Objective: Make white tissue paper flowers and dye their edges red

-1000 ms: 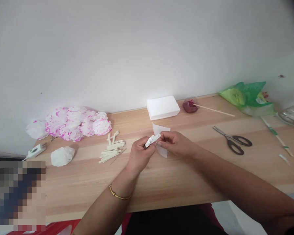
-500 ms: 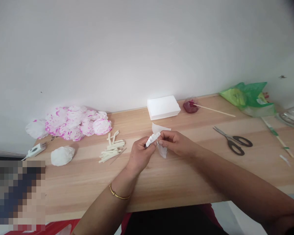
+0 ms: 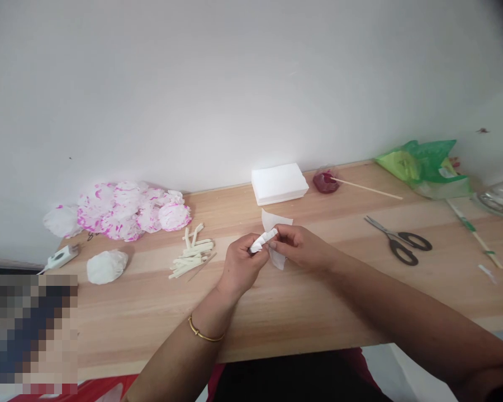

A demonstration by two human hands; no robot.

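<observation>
A narrow wad of folded white tissue paper (image 3: 263, 240) is held between my two hands, above the middle of the table. My left hand (image 3: 242, 262) is closed around its near left part. At the wad's other end, the fingertips of my right hand (image 3: 299, 245) pinch together on the paper. A thin white sheet (image 3: 276, 218) lies on the table behind and beneath my right fingers, partly covered by them. Behind my hands rests a stack of white tissues (image 3: 279, 184) against the wall.
Left of my hands lie pale strips (image 3: 193, 257), a white paper bundle (image 3: 107, 266) and pink-edged paper flowers (image 3: 129, 209). To the right are scissors (image 3: 398, 240), a dark red container (image 3: 326, 182) with a stick (image 3: 369, 188), and a green plastic bag (image 3: 427, 167).
My hands have shifted very slightly to the right, and the folded tissue has turned a little between them. The things on the table lie as before.
</observation>
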